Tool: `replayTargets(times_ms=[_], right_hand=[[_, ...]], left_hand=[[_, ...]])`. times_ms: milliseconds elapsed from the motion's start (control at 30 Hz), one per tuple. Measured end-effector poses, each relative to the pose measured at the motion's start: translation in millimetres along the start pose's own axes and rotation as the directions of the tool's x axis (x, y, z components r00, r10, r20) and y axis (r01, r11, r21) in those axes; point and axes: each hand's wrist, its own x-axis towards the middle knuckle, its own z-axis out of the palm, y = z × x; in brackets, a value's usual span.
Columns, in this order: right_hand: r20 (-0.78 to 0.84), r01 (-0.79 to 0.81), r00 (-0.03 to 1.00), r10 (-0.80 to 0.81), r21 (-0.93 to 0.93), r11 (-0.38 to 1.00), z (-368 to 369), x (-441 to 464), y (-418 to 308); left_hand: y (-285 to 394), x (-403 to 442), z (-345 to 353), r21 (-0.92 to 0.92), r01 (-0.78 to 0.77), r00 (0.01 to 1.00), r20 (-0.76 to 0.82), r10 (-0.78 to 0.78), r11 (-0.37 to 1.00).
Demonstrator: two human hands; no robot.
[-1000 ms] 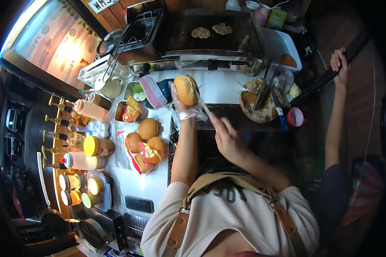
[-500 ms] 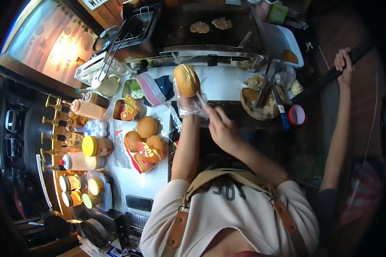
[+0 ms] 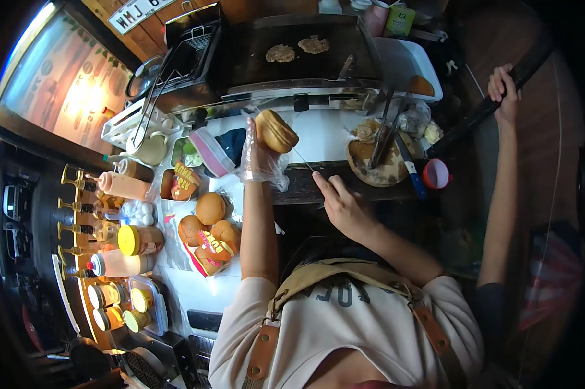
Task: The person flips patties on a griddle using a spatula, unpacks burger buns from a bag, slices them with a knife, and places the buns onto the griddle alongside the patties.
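My left hand [image 3: 259, 150], in a clear plastic glove, holds a burger bun [image 3: 275, 131] up over the counter's front edge. A dark line runs along the bun's side, and the two halves look together. My right hand [image 3: 343, 202] is closed around a thin knife [image 3: 303, 159]; its handle is hidden in the fingers. The blade points up and left, its tip close to the bun's lower right side. Whether tip and bun touch, I cannot tell. Left of my left forearm, several buns [image 3: 211, 208] lie on and beside printed burger wrappers [image 3: 216, 247].
Two patties [image 3: 280, 53] lie on the griddle [image 3: 260, 72]. A round wooden board [image 3: 364, 170] bears tongs and a blue-handled knife [image 3: 412, 170]; a red cup [image 3: 436, 174] stands beside it. Sauce bottles [image 3: 124, 184] line the left. Another person's hand [image 3: 504, 91] grips a dark bar.
The bun has tilted, turning its side toward the knife. My right hand and knife have drawn back down from it. The camera view has also shifted.
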Motion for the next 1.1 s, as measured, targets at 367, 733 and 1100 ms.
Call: replayTargets(times_ms=[367,733,1100], right_hand=[[0.039,-0.013,0.999,0.015,-0.062,0.998,13.5,-7.4,13.9],[-0.463,0.252,0.854,0.237,0.767,0.59,-245.0,33.7,247.0],[0.043,-0.011,0.999,0.012,-0.034,0.999,34.0,-16.2,17.1]], left_hand=[[-19.9,7.1,-17.2,-0.115,0.195,0.979,-0.036,-0.201,0.974],[-31.2,-1.5,-18.6,-0.083,0.18,0.983,-0.03,-0.183,0.98],[-18.3,-17.6,-20.6,-0.051,0.099,0.989,-0.102,-0.103,0.994]])
